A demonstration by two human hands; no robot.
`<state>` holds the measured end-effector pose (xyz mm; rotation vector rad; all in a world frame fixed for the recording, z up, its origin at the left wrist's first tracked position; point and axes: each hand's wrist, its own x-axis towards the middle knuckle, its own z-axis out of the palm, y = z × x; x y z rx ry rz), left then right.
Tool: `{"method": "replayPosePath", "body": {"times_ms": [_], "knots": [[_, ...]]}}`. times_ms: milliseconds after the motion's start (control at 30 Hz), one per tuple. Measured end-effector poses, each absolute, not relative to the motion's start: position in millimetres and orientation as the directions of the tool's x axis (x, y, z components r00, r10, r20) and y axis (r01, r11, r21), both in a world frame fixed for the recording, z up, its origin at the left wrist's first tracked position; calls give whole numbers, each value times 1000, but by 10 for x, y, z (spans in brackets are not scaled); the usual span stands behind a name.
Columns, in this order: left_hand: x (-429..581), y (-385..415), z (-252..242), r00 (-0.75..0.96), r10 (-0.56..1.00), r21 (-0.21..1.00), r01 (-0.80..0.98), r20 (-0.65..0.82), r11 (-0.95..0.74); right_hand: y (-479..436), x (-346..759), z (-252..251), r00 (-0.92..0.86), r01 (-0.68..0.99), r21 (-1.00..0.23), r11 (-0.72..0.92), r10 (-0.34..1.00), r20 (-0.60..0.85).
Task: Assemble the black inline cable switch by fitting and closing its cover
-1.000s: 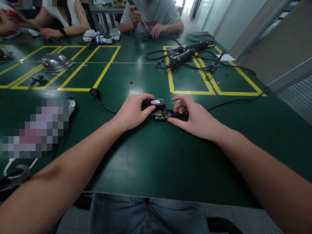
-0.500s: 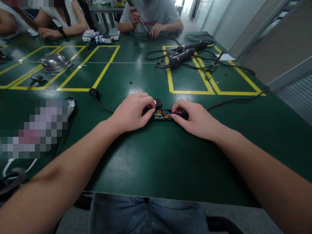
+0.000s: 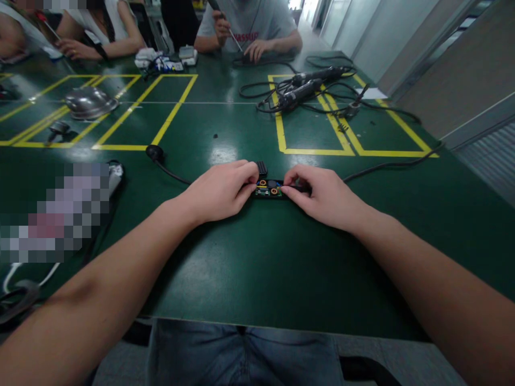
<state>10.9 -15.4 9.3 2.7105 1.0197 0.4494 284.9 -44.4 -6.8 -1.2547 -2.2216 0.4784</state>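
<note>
A small open black case (image 3: 269, 197) lies on the green table, with a circuit board (image 3: 263, 191) carrying copper-coloured ring coils showing inside. My left hand (image 3: 225, 188) has thumb and forefinger pinched together at the case's left end; what lies between the fingertips is hidden. My right hand (image 3: 319, 194) is closed on the right end of the case, where a black cord comes out. Just behind the case sits a black ribbed piece (image 3: 262, 168), partly covered by my left fingers. A black plug (image 3: 154, 153) rests to the left, its cord running under my left hand.
Black corded tools (image 3: 300, 94) lie tangled at the back right. A metal bowl (image 3: 90, 103) stands at the back left, and a blurred-out object (image 3: 60, 209) is near my left arm. Across the table a person (image 3: 249, 27) holds a long thin tool. Yellow tape marks the tabletop.
My left fingertips have closed together and come down slightly at the case's left end. My right hand stays put. At the far left, a person's hand now shows a red-handled tool.
</note>
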Motion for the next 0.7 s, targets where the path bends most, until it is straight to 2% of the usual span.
{"method": "replayPosePath", "body": {"times_ms": [533, 700], "knots": [[42, -113, 97, 724, 641, 341, 553, 255, -760, -420, 2907, -99, -445, 633, -537, 558, 829, 338], [13, -72, 103, 713, 659, 389, 551, 240, -738, -386, 2948, -96, -455, 605, -557, 569, 821, 344]]}}
